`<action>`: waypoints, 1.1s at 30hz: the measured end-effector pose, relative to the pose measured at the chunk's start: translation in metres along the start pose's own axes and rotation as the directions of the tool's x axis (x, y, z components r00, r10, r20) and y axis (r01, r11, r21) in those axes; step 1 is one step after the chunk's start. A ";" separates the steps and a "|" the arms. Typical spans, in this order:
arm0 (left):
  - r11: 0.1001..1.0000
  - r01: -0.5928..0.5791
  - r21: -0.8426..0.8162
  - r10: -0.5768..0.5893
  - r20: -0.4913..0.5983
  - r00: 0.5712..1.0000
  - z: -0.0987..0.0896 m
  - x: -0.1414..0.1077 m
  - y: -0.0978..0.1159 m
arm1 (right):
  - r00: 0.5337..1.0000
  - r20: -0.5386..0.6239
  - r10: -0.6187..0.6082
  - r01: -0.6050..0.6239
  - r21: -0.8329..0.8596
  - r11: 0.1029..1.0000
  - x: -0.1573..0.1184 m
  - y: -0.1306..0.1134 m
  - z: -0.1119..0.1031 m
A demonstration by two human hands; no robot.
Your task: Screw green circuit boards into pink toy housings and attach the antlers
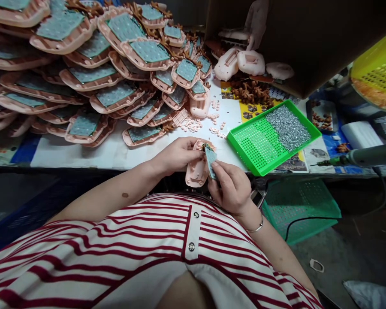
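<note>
My left hand grips a pink plastic shell by its upper end, just over the table's front edge. The shell's hollow inside faces up toward me. Between the fingers and thumb of my right hand is a circuit board with a blue-green face, tilted on edge beside the shell. Dark parts or wires show at the board's top, close to my left fingertips; how they join the shell I cannot tell. Small pink plastic pieces lie scattered on the white table top behind my hands.
A tall stack of pink shells with blue-green boards fills the left. A green tray of small metal screws stands right of my hands. An electric screwdriver points in from the right. White shells lie by a cardboard box.
</note>
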State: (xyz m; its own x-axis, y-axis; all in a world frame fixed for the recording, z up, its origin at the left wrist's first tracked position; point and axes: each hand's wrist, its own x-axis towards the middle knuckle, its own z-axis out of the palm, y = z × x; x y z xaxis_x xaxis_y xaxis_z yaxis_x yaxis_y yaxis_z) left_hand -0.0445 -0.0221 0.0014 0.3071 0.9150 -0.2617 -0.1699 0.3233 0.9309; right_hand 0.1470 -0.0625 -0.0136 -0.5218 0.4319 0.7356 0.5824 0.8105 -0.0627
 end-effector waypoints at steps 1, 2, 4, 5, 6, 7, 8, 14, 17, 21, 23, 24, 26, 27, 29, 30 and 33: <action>1.000 0.011 -0.019 -0.011 0.004 1.000 0.000 0.001 -0.001 | 1.000 -0.010 -0.009 0.009 -0.010 1.000 0.002 0.001 -0.001; 0.999 0.022 -0.035 -0.021 0.007 1.000 -0.001 0.001 -0.002 | 0.999 -0.014 -0.033 0.033 -0.027 0.999 0.003 0.002 -0.002; 0.997 0.050 -0.060 -0.049 0.012 0.999 -0.001 0.002 -0.005 | 0.991 0.006 -0.133 0.133 -0.069 0.989 0.008 0.002 -0.003; 0.995 0.071 -0.072 -0.070 0.013 0.997 -0.001 0.002 -0.005 | 0.981 0.026 -0.191 0.193 -0.091 0.977 0.010 0.001 -0.003; 0.992 0.095 -0.085 -0.094 0.015 0.995 -0.001 0.002 -0.006 | 0.969 0.050 -0.241 0.245 -0.109 0.963 0.012 0.000 -0.003; 0.988 0.118 -0.099 -0.117 0.016 0.993 0.000 0.002 -0.006 | 0.959 0.076 -0.273 0.281 -0.124 0.952 0.014 -0.001 -0.003; 0.985 0.135 -0.112 -0.134 0.017 0.991 0.001 0.001 -0.006 | 0.954 0.095 -0.285 0.296 -0.136 0.945 0.015 -0.002 -0.002; 0.984 0.139 -0.107 -0.139 0.008 0.990 0.002 0.002 -0.005 | 0.956 0.056 -0.286 0.292 -0.180 0.939 0.015 -0.001 0.005; 0.989 0.108 -0.103 -0.107 0.012 0.994 0.000 0.003 -0.005 | 0.982 -0.009 -0.189 0.186 -0.122 0.975 0.011 0.004 0.006; 0.982 0.141 -0.124 -0.137 0.043 0.990 -0.001 0.004 -0.006 | 0.979 -0.124 0.160 -0.152 0.070 0.986 0.010 0.010 0.004; 0.976 0.184 -0.120 -0.176 0.073 0.982 -0.001 0.003 -0.007 | 0.933 -0.161 0.321 -0.293 0.176 0.940 0.015 0.015 0.002; 0.973 0.201 -0.115 -0.191 0.090 0.977 -0.002 0.002 -0.007 | 0.904 -0.168 0.393 -0.352 0.230 0.907 0.018 0.018 0.002; 0.970 0.223 -0.100 -0.209 0.136 0.969 -0.002 0.001 -0.008 | 0.835 -0.127 0.535 -0.471 0.339 0.815 0.027 0.026 0.003; 0.970 0.226 -0.094 -0.209 0.165 0.964 -0.002 0.000 -0.008 | 0.795 -0.084 0.600 -0.528 0.391 0.754 0.031 0.032 0.004; 0.972 0.217 -0.092 -0.193 0.220 0.956 -0.003 -0.001 -0.008 | 0.714 0.018 0.700 -0.617 0.490 0.616 0.036 0.043 0.006; 0.972 0.216 -0.097 -0.187 0.241 0.952 -0.003 -0.001 -0.008 | 0.676 0.069 0.734 -0.646 0.534 0.546 0.038 0.048 0.008; 0.964 0.234 -0.122 -0.198 0.255 0.947 -0.003 -0.001 -0.011 | 0.606 0.184 0.774 -0.688 0.610 0.393 0.036 0.059 0.012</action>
State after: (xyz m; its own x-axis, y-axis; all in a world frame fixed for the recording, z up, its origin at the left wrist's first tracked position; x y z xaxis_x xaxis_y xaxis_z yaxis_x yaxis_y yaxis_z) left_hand -0.0460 -0.0253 -0.0093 0.5629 0.7407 -0.3667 -0.2066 0.5557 0.8053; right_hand 0.1548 0.0054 0.0011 0.0195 0.9619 0.2728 0.2077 0.2630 -0.9422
